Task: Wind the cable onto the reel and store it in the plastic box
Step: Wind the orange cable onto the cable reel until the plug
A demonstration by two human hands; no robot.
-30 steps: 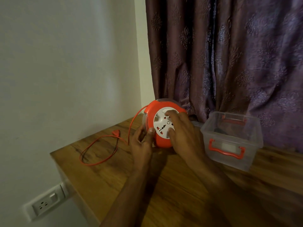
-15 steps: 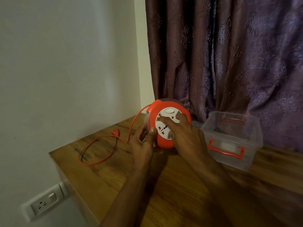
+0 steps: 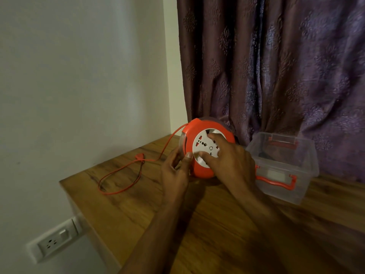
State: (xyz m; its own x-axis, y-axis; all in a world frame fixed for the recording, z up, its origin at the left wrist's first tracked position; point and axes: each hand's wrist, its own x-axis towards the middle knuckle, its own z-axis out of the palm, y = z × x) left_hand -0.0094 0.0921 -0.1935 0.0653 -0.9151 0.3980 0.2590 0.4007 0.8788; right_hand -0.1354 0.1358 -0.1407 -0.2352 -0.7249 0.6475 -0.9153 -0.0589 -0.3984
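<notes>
Two hands on the orange reel (image 3: 203,173): left hand (image 3: 173,173) grips the rim, right hand (image 3: 231,161) clutches its white face. Its cable (image 3: 139,157) trails loose.

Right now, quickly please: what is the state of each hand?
Left hand: grips the rim of the orange round plastic cable reel.
Right hand: fingers curled on its white socket face.

Left of your left hand (image 3: 175,171): the loose cable (image 3: 152,159) loops over the table (image 3: 217,224), with the wall (image 3: 79,76) past the edge.
Right of your right hand (image 3: 231,161): the plastic box (image 3: 280,186) stands just beside your wrist, its top open from above.
Beyond both hands: the reel (image 3: 202,172) you hold, the curtain (image 3: 276,66) close behind it.
Toward you: bare wood on either side of your forearms, room to pass.
</notes>
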